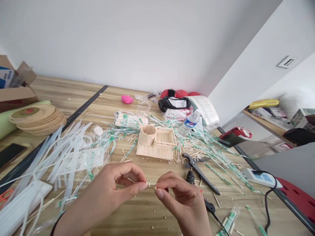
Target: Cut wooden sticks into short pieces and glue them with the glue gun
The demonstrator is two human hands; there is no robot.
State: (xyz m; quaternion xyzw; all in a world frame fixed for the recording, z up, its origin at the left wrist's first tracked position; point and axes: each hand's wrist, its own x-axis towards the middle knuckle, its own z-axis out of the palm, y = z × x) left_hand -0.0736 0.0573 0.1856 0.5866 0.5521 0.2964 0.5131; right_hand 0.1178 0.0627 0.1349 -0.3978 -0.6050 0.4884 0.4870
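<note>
My left hand (123,183) is raised over the table's near middle, thumb and index finger pinched on a tiny pale piece at their tips. Facing it, a short gap away, my right hand (179,200) pinches another small pale wooden bit. Both pieces are too small to make out well. Beyond my hands stands a small model of wooden sticks: a slatted base (154,152), a round cup-like part (148,135) and a square open box (165,138). Tiny wooden crumbs lie on the table beneath my fingers.
Cutting pliers (201,173) and a black tool (190,177) lie right of the model, near a water bottle (189,124), loose sticks and green-printed wrappers. Clear glue sticks (70,160) spread at left. A power strip (262,178) is at right, round wooden discs (36,118) far left.
</note>
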